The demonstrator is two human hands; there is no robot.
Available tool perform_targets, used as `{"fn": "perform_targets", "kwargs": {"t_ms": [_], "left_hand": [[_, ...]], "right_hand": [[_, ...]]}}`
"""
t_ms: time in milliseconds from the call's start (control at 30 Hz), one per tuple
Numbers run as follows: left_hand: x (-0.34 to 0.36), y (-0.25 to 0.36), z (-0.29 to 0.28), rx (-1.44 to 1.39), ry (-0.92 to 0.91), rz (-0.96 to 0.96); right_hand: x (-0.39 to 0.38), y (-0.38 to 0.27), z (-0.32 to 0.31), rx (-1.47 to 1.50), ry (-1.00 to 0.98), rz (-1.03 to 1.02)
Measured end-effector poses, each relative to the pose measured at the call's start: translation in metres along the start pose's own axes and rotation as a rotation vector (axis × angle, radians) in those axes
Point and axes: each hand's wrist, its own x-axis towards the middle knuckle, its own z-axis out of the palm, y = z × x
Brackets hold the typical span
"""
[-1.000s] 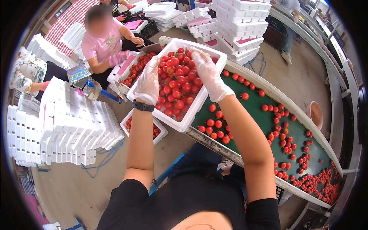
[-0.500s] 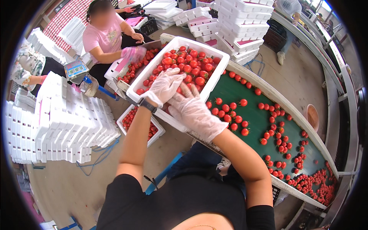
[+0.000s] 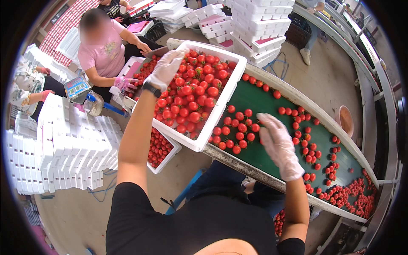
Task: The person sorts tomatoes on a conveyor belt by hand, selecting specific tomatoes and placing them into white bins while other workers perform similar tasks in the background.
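Observation:
A white foam box [image 3: 238, 78] full of small red tomatoes [image 3: 191, 91] stands in front of me, at the left end of a green conveyor belt [image 3: 263, 100]. My left hand [image 3: 165, 70], in a clear plastic glove, lies along the box's left rim with its fingers stretched toward the far corner. Over the belt, my right hand [image 3: 278, 146] is gloved the same way, its fingers extended and nothing in its palm. Just left of it lies a loose cluster of tomatoes [image 3: 240, 129]. Further tomatoes [image 3: 312, 153] lie scattered to its right.
Below the full box, another white box [image 3: 172, 151] holds tomatoes. Stacked white foam boxes stand at the left [image 3: 72, 140] and far side [image 3: 263, 29]. A co-worker in pink [image 3: 102, 51] sits at far left, near a scale [image 3: 77, 87]. The belt has a raised rail [image 3: 335, 123].
Both hands have left the tomatoes inside the box. My left hand has gone to the left rim; my right hand has swung right over the belt. The nearby tomato cluster has drawn closer to the box.

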Motion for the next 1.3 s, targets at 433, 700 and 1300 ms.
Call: {"fn": "perform_targets", "kwargs": {"t_ms": [433, 700, 1300], "left_hand": [[-0.172, 0.045, 0.206, 0.916, -0.088, 0.108], [-0.148, 0.046, 0.228, 0.686, -0.375, -0.302], [-0.137, 0.058, 0.331, 0.185, -0.642, -0.427]], "right_hand": [[-0.138, 0.032, -0.059, -0.128, 0.205, 0.506], [-0.176, 0.048, -0.092, -0.218, 0.102, 1.080], [-0.102, 0.068, 0.010, 0.979, 0.405, 0.804]]}}
